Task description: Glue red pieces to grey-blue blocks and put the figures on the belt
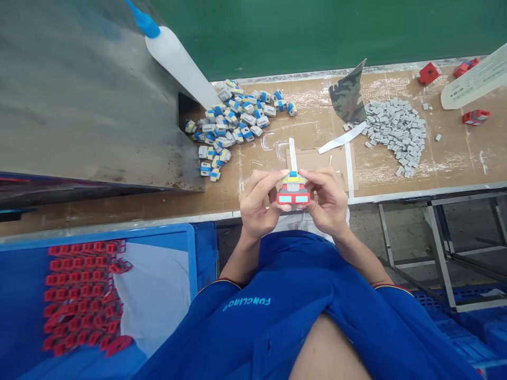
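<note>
Between my two hands, near the bench's front edge, is a small toy robot piece (293, 197) with a red lower part, pale blue panels, a grey grille and a yellow and blue top. My left hand (259, 203) pinches its left side, thumb low and fingers on top. From the other side my right hand (328, 200) grips it the same way. A piled heap of small white, blue and yellow parts (237, 119) lies beyond my left hand. Past my right hand is a heap of tiny grey-white pieces (398, 134).
A white bottle with a blue nozzle (178, 60) stands by a metal box (99, 105) at left. A blue tray (166, 232) holds rows of red parts (83, 290). A camouflage scrap (349, 97), a clear bottle (477, 79) and red parts (430, 73) are at right.
</note>
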`<move>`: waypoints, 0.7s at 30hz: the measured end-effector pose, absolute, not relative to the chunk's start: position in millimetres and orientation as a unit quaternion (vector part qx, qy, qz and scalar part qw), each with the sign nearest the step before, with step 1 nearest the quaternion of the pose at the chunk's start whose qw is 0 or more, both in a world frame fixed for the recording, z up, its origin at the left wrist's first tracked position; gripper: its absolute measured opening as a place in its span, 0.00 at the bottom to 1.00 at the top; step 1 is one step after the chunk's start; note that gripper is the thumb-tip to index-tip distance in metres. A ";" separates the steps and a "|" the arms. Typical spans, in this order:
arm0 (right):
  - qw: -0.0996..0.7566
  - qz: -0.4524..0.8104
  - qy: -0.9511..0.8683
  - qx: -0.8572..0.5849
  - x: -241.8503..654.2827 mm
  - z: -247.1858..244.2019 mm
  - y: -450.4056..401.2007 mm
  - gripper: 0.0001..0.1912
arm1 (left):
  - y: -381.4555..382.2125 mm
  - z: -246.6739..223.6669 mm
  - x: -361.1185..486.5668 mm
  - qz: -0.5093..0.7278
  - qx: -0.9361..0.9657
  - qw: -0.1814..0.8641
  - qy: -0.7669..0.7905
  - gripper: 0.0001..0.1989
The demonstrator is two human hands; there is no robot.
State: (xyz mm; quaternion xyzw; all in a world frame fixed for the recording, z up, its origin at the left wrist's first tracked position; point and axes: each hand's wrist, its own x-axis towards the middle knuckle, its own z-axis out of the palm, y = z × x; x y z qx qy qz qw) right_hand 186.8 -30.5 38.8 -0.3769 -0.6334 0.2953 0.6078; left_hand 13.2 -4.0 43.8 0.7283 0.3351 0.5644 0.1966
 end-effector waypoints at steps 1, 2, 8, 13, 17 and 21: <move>0.608 0.290 -0.634 -0.380 185.9 39.6 -31.4 0.22 | -3.9 42.6 12.9 0.567 0.725 0.205 0.332 0.25; 0.608 0.284 -0.635 -0.383 184.9 40.1 -32.3 0.23 | -3.9 41.1 12.6 0.569 0.722 0.215 0.330 0.25; 0.586 0.297 -0.639 -0.400 186.1 45.3 -33.7 0.23 | 0.4 31.5 12.8 0.557 0.691 0.327 0.324 0.26; 0.527 0.247 -0.701 -0.412 198.9 55.8 -30.6 0.27 | 6.2 32.4 7.9 0.515 0.655 0.463 0.302 0.26; 0.513 0.198 -0.727 -0.412 202.0 58.4 -28.6 0.26 | 5.2 37.1 -0.3 0.447 0.610 0.596 0.270 0.34; 0.469 0.146 -0.762 -0.423 197.6 56.9 -26.8 0.21 | 0.2 40.0 1.6 0.436 0.575 0.619 0.309 0.33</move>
